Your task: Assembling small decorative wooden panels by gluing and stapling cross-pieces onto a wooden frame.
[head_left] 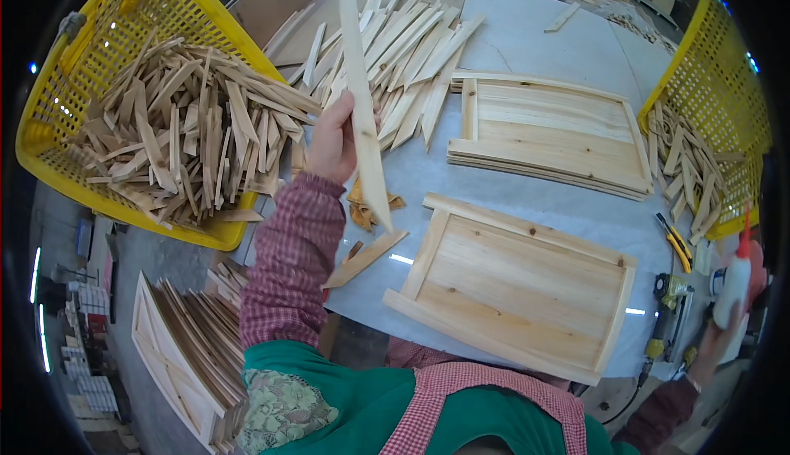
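Note:
My left hand (332,141) is closed round a long pale wooden strip (368,138) with slanted ends, raised upright over the table. At the far right my right hand (714,346) grips the lower part of a white glue bottle (733,292), whose red pointed nozzle is upward. My right fingers are partly lost in the dim rim. A framed wooden panel (518,290) lies flat on the table in front of me. Beyond it sits a stack of similar panels (547,130). Left of the near panel lies a loose angled strip (364,259) by a crumpled yellowish-brown piece (362,206).
A yellow basket (45,138) heaped with wooden strips stands at left; another yellow basket (745,101) with offcuts is at right. Loose strips (411,52) pile at the back. A utility knife (676,245) and power tool (671,290) lie right. Panels (177,356) stand lower left.

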A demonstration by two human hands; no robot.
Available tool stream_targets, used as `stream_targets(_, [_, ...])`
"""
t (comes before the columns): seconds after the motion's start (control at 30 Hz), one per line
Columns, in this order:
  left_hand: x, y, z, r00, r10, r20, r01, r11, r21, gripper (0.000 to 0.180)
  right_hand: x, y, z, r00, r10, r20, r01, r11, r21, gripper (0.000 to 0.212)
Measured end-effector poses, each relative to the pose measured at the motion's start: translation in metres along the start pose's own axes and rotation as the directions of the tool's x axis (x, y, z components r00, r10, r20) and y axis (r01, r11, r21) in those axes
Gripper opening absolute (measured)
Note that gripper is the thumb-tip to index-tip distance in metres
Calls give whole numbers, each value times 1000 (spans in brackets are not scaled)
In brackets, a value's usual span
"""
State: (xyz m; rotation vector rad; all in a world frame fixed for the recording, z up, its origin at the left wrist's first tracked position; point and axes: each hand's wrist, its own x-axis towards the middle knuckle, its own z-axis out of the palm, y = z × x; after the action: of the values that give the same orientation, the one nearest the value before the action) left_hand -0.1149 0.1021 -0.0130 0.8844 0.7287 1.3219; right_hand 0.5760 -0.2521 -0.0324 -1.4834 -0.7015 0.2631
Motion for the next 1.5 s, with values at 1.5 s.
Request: stream_targets(1.5, [-67, -104, 140, 932, -237, 274, 339, 836, -432, 30, -223, -112, 228, 820, -284, 498, 116, 933, 341, 88])
